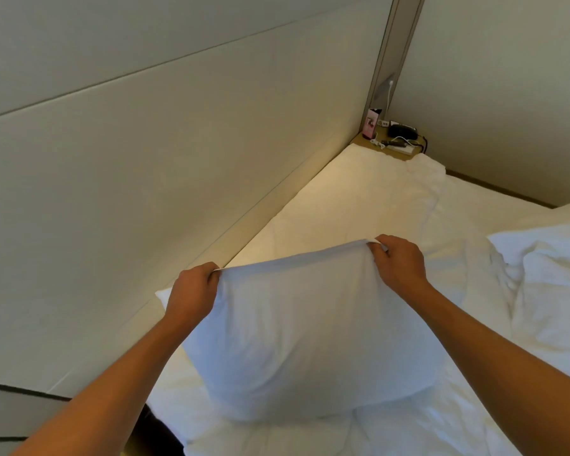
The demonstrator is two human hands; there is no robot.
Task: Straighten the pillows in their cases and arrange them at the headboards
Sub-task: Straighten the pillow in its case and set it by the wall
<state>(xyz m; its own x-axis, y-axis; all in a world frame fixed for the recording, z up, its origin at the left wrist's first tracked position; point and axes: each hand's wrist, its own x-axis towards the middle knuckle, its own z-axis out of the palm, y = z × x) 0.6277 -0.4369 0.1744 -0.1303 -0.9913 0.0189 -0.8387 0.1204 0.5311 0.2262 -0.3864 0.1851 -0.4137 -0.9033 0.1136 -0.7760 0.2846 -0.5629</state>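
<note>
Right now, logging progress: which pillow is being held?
The pillow in front, pinched at its top corners by left hand and right hand; the rumpled pillow lies untouched.

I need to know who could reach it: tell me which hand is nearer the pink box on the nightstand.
Right. The right hand grips the pillow's upper corner, below the pink box; the left hand grips the opposite corner, farther down-left.

Bedside clutter in the far corner

Beside the small bedside shelf: pink carton, white power strip, black pouch, white cable.
</note>
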